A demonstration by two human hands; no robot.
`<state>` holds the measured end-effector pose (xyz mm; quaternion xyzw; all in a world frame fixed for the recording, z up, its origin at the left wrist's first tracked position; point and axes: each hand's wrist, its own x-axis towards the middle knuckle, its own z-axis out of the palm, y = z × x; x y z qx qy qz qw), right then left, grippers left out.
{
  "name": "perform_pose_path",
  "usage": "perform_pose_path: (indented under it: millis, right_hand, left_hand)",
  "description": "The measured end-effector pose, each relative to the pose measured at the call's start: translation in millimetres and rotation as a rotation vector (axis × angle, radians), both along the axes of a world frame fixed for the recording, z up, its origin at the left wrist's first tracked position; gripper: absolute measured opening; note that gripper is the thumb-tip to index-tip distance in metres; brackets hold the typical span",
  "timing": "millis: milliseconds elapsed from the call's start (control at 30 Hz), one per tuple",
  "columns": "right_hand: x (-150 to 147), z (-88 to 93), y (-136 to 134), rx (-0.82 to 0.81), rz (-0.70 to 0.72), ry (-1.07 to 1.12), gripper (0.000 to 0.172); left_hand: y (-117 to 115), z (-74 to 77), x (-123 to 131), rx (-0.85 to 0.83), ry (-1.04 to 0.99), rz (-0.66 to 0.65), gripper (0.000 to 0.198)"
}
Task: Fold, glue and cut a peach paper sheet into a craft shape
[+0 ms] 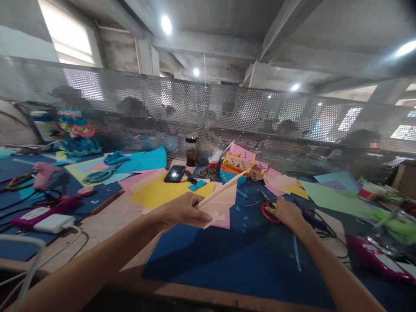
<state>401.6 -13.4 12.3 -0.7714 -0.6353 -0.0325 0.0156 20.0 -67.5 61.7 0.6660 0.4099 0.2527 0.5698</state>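
A folded sheet of peach paper is pinched between the thumb and fingers of my left hand, raised a little over the table. To the right, my right hand is closed on the red handle of a pair of scissors, whose blades point away from me on the dark blue mat. Part of the handles is covered by my fingers. Small blue paper scraps lie between my hands. Beside my right wrist is a dark blue tool with a cord, partly hidden.
Yellow paper, a phone and a lidded bottle are ahead. Decorated paper pieces stand at the back. On the left are a pink glue gun and grey-blue scissors. A perforated metal screen closes the far side.
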Motion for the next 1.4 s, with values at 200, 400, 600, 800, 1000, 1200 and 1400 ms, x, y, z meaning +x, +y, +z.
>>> perform_pose_path:
  millis: [200, 400, 600, 800, 1000, 1200, 1400]
  right_hand:
    - [-20, 25.2, -22, 0.092, 0.080, 0.090, 0.038]
    - [-77, 44.9, -76, -0.042, 0.549, 0.695, 0.040]
    - [-126, 30.1, -123, -0.049, 0.637, 1.290, 0.042]
    - [-136, 11.0, -131, 0.039, 0.564, 1.369, 0.035]
    - [-133, -4.8, -132, 0.058, 0.545, 1.393, 0.034]
    - [-116, -15.6, -134, 0.117, 0.441, 1.399, 0.040]
    - [-100, -13.4, -124, 0.220, 0.352, 1.455, 0.052]
  left_hand:
    - [-8, -2.8, 3, 0.011, 0.043, 0.014, 0.046]
    - [-19, -3.4, 9, -0.012, 0.059, -0.023, 0.048]
    - [-36, -9.4, 15, -0.035, 0.049, -0.069, 0.043]
    - [-46, -18.9, 17, -0.072, 0.027, -0.093, 0.038]
    - [-40, -24.4, 18, -0.084, 0.040, -0.080, 0.037]
    - [-28, -31.5, 19, -0.077, 0.056, -0.094, 0.041]
    - [-26, -31.8, 27, -0.055, 0.076, -0.180, 0.041]
